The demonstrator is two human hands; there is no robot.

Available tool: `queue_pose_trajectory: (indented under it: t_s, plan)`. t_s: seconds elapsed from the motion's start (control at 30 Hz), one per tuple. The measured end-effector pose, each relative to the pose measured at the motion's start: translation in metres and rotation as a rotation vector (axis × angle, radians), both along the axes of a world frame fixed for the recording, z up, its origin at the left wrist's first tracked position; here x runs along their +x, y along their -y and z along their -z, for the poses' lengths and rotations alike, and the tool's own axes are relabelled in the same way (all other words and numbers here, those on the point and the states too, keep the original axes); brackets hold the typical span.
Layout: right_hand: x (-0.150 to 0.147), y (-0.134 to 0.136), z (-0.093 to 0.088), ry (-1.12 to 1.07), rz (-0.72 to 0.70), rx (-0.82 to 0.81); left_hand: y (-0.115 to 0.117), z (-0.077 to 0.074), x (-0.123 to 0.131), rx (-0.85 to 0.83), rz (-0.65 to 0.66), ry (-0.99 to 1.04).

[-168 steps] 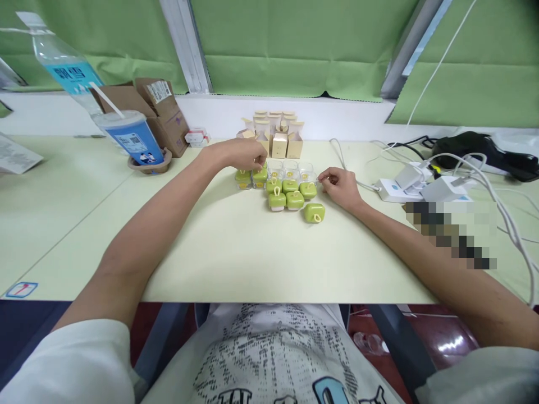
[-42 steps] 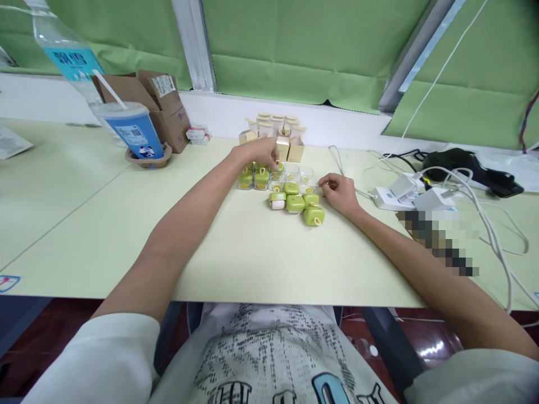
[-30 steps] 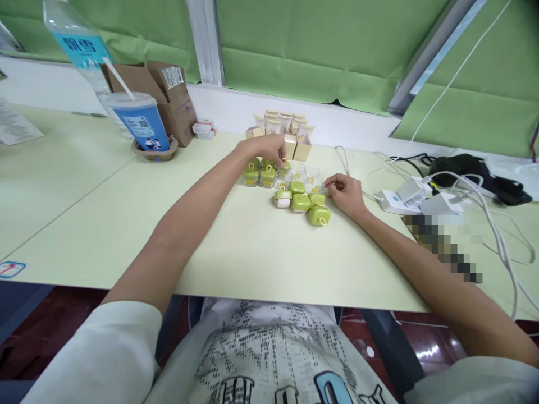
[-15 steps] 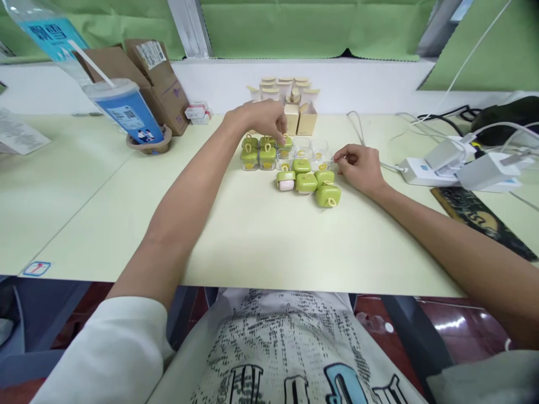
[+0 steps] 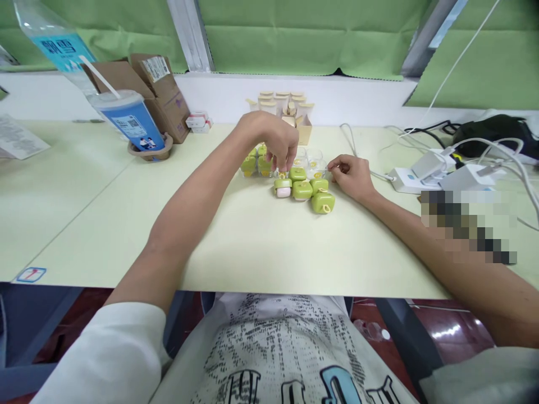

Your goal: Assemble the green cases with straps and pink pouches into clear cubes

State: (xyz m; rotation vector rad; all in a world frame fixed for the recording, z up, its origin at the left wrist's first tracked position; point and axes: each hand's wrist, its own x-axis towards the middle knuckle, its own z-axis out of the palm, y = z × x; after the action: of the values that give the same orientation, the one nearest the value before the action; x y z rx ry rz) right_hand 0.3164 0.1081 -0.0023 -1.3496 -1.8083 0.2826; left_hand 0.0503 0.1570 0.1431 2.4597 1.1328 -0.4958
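My left hand (image 5: pixel 283 145) reaches down over a small clear cup (image 5: pixel 282 175), its fingers closed at the cup, which they partly cover. To the left stand several clear cups with green lids (image 5: pixel 248 164), partly behind that hand. At the right of the group, uncovered clear cups (image 5: pixel 319 173) with yellow spots stand close together. My right hand (image 5: pixel 351 173) lies beside them, fingers curled, fingertips at the nearest cup's side. In front lie several loose green lids (image 5: pixel 323 203) with yellow loops; one green-topped piece (image 5: pixel 283 192) shows a pinkish-white lower part.
Small open cartons (image 5: pixel 305 133) stand behind the cups against the wall. On the left are a blue drink cup (image 5: pixel 137 123), a water bottle (image 5: pixel 63 47) and a cardboard box (image 5: pixel 170 109). A power strip (image 5: pixel 412 179) with chargers and cables lies at the right.
My left hand has moved from a lidded cup at the back toward me, down to the clear cup in front. My right hand stays beside the cups. The camera view has shifted slightly.
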Motion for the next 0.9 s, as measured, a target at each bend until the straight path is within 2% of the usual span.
queue_pose_trajectory:
  t_s: [0.17,0.27,0.37,0.47,0.53,0.63,0.7,0.77,0.9]
  plan:
    - [0.001,-0.003,0.002,0.006,-0.006,0.020,0.009,0.006,0.013,-0.018,-0.047,-0.126]
    - [0.001,-0.004,0.003,0.003,-0.009,0.027,0.012,0.003,0.014,0.007,-0.041,-0.161]
    - [0.001,-0.003,0.002,0.000,-0.012,0.026,0.018,-0.004,0.013,0.010,0.025,-0.158]
    - [0.001,-0.002,0.002,0.000,-0.017,0.023,0.024,-0.015,0.007,0.001,0.103,-0.085]
    - [0.000,-0.002,0.001,0.002,-0.018,0.024,0.026,-0.025,-0.002,0.058,0.111,0.000]
    - [0.000,-0.002,0.001,0.005,-0.018,0.022,0.024,-0.039,-0.020,0.210,0.056,0.146]
    - [0.000,-0.002,0.001,0.004,-0.017,0.021,0.018,-0.043,-0.031,0.262,-0.001,0.224]
    - [0.000,-0.003,0.001,0.004,-0.016,0.019,0.011,-0.041,-0.037,0.264,-0.064,0.267]
    - [0.000,-0.003,0.001,0.008,-0.016,0.015,-0.002,-0.026,-0.035,0.264,-0.134,0.225]
